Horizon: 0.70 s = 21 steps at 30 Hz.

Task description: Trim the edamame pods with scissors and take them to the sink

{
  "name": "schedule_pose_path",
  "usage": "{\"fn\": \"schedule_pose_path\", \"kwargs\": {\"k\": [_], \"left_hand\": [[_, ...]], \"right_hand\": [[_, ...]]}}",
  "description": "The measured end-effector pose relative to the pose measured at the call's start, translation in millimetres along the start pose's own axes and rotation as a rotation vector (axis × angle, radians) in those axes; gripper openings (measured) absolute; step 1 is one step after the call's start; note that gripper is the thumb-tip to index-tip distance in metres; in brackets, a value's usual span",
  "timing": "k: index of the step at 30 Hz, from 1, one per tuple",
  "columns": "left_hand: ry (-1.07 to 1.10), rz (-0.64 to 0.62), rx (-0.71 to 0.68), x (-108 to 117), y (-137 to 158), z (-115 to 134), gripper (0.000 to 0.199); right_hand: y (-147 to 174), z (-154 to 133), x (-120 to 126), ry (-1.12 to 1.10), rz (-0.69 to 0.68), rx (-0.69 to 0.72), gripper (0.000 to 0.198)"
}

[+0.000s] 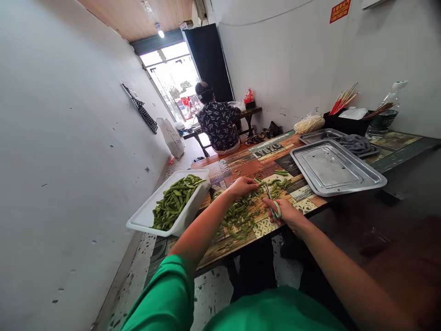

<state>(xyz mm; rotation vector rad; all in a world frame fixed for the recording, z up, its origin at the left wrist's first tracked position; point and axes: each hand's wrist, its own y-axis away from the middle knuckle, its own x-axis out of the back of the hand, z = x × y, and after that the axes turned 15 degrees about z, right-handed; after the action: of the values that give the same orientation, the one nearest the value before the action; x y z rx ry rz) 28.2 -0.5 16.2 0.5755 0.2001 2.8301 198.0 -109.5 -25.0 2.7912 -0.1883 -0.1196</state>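
My left hand (243, 187) is closed, its fingertips pinching a green edamame pod (261, 183). In my right hand (285, 213) is a pair of scissors (277, 209) with pale green handles; the blades point up towards the pod. Whether the blades touch the pod is too small to tell. Under and around both hands, loose pods and green trimmings (241, 219) lie scattered on the patterned table (223, 246). To the left, a white plastic tub (138, 224) holds a heap of whole edamame pods (177, 200), tilted in view at the table's edge.
An upturned-looking metal tray (330, 168) lies at the right, with a grey cloth (356, 145) on another tray behind it. Farther back are a black box (347, 123) of sticks, a plastic bottle (384, 115) and a bagged pale bundle (309, 124). A person (218, 122) sits beyond the table.
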Motion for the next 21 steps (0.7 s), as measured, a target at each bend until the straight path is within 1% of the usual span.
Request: {"fn": "schedule_pose_path", "kwargs": {"k": [3, 6, 10, 12, 14, 16, 19, 21], "left_hand": [[0.082, -0.076, 0.049, -2.3, 20.1, 2.5, 0.032], [0.113, -0.13, 0.071, -1.4, 32.1, 4.8, 0.036], [0.137, -0.163, 0.137, 1.8, 36.8, 4.6, 0.037], [0.175, -0.162, 0.183, 2.3, 36.8, 4.8, 0.035], [0.257, -0.131, 0.226, 1.5, 36.6, 5.8, 0.035], [0.353, -0.08, 0.248, -0.4, 36.8, 7.2, 0.035], [0.452, -0.008, 0.246, -3.9, 37.5, 8.0, 0.033], [0.49, 0.016, 0.248, -5.8, 38.0, 7.7, 0.031]], "right_hand": [[7.2, -3.0, -6.0, 0.043, 0.009, 0.03, 0.045], [11.6, -3.0, -7.7, 0.08, 0.028, 0.069, 0.046], [9.2, 2.6, -5.7, 0.174, 0.054, 0.18, 0.047], [7.1, 6.1, -5.2, 0.191, 0.069, 0.213, 0.047], [7.3, 8.6, -5.9, 0.169, 0.068, 0.199, 0.047], [10.6, 9.7, -7.2, 0.108, 0.05, 0.152, 0.047], [18.4, 9.8, -8.0, -0.014, -0.012, 0.058, 0.045], [22.5, 9.5, -7.2, -0.053, -0.046, 0.017, 0.043]]}}
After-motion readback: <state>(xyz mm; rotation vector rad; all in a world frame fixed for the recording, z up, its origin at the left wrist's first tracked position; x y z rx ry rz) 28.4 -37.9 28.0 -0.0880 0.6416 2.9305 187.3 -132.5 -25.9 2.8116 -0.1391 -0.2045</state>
